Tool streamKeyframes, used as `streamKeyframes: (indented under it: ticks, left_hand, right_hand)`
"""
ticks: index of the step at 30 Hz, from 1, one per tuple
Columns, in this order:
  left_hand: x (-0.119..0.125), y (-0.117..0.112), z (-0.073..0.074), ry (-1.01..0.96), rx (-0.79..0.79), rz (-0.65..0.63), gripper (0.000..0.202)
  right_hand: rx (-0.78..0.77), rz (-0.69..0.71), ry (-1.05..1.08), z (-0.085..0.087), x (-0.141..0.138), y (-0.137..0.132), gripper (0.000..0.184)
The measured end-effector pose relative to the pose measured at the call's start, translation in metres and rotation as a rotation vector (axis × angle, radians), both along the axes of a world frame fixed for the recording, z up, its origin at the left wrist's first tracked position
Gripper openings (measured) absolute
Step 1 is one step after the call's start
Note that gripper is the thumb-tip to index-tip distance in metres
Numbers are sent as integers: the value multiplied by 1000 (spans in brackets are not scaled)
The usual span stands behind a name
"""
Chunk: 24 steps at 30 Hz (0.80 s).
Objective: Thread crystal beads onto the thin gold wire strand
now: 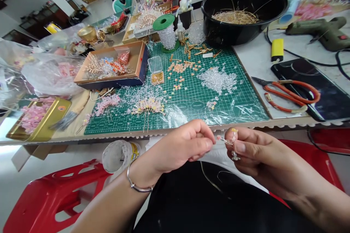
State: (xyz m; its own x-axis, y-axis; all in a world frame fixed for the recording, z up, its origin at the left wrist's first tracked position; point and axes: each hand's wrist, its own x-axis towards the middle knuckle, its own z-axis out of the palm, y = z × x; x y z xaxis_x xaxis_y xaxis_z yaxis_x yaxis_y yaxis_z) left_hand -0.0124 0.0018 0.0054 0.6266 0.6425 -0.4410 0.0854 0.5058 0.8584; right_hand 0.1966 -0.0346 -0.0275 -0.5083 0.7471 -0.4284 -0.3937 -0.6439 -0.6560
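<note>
Both hands, left hand [183, 145] and right hand [253, 153], pinch what looks like a beaded wire piece [229, 141] between them.

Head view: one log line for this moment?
left hand: pinching wire | right hand: holding clear beads | cutting mat: loose beads

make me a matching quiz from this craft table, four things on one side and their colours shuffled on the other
Things:
1. cutting mat
2. scissor handles
3. large bowl
4. stool

Colours:
A. black
B. red
C. green
D. orange

Pairs: 1-C, 2-D, 3-A, 4-B
</note>
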Motion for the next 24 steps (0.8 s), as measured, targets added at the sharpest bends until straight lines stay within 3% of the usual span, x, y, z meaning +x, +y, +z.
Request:
streamKeyframes:
  ticks: [3,6,9,12,14,16,18,20,22,24]
  left_hand:
    - [-2,1,1,115,94,-93,16]
    - [-2,7,8,267,341,-167,14]
    - [-1,16,19,431,747,-297,16]
    - [4,20,30,562,1260,-403,19]
    - [9,16,34,626,1588,-377,20]
    - [14,7,33,647,1802,-280,21]
    - [18,-3,28,624,1859,-208,21]
    - [18,-11,20,561,1777,-157,17]
    - [15,-16,10,454,1543,-82,11]
    - [11,-17,2,344,1172,0,8]
  right_hand:
    - [-18,29,-10,1,1,-1,29]
    - [-31,79,-26,2,0,-1,30]
    - [-29,130,-77,2,0,1,32]
    - [-11,124,-128,1,-1,3,32]
    - [10,70,-138,0,-2,5,32]
    - [22,-7,-130,-1,-2,6,32]
    - [22,-76,-106,-2,-2,5,28]
    - [10,-112,-74,-2,-1,3,22]
    - [-3,-123,-38,-1,-1,2,20]
    - [-15,-117,-10,1,-2,3,20]
